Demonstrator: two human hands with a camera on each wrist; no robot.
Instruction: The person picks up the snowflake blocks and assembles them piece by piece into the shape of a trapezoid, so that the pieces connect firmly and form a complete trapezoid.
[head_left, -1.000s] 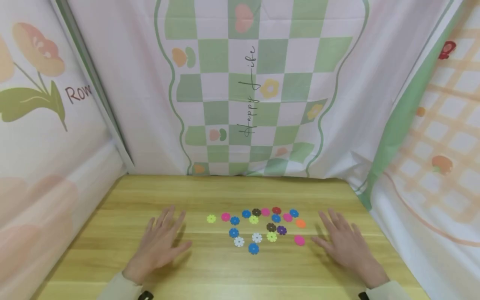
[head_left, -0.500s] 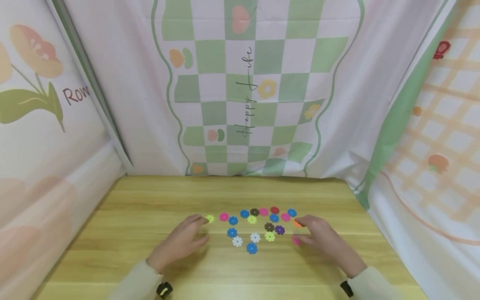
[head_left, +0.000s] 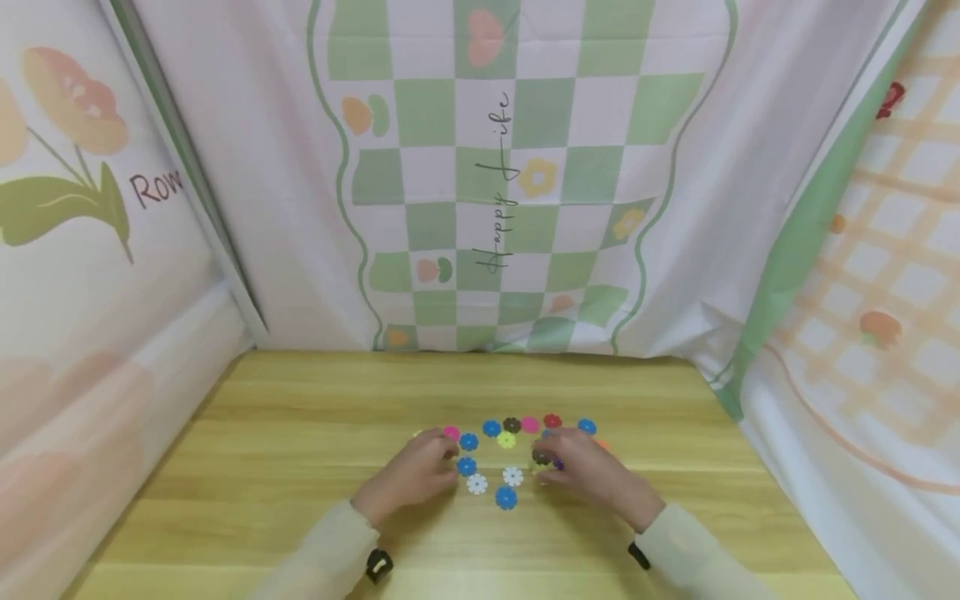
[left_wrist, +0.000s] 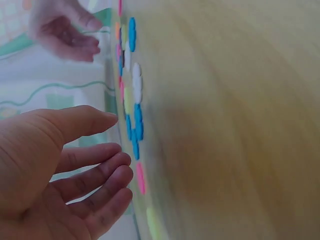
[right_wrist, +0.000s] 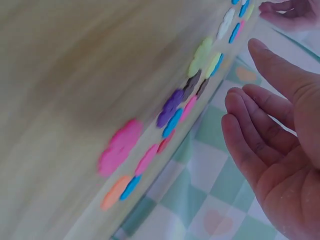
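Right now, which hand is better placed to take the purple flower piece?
Probably the right hand: it hovers near the purple piece, while the left hand is farther away, beside blue pieces.

Left sleeve [head_left: 326, 554]: pale cream, plain, long, ending at wrist. Right sleeve [head_left: 697, 557]: matching pale cream, equally long, lower part cut off by frame edge. Left hand [head_left: 408, 475]: bare, thumb and four fingers visible in left wrist view. Right hand [head_left: 603, 477]: likewise bare. Left wrist fitting [head_left: 380, 566]: black, compact, small pale mark near centre. Right wrist fitting [head_left: 639, 555]: black, seen as narrow strip, finer detail too small to tell.
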